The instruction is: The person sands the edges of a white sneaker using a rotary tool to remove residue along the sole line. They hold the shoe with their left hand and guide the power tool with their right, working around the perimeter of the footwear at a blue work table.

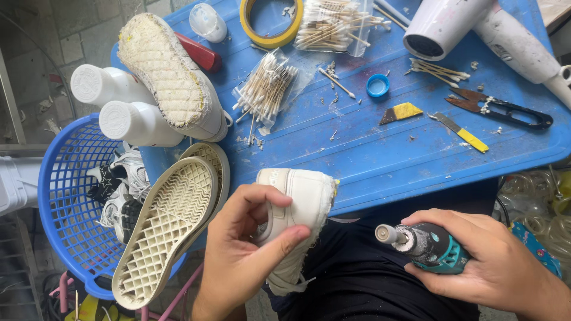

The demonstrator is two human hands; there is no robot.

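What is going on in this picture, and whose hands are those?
The picture comes from a camera worn on a person's head, looking down, so the two hands are that person's own. The left hand holds a white shoe by its heel. The right hand holds a small teal grinder, its tip pointing at the shoe but not touching it. In front is a blue table with cotton swabs, a yellow tape roll, a white hair dryer, snips and a blue cap. Loose soles lean by a blue basket with more shoes inside.
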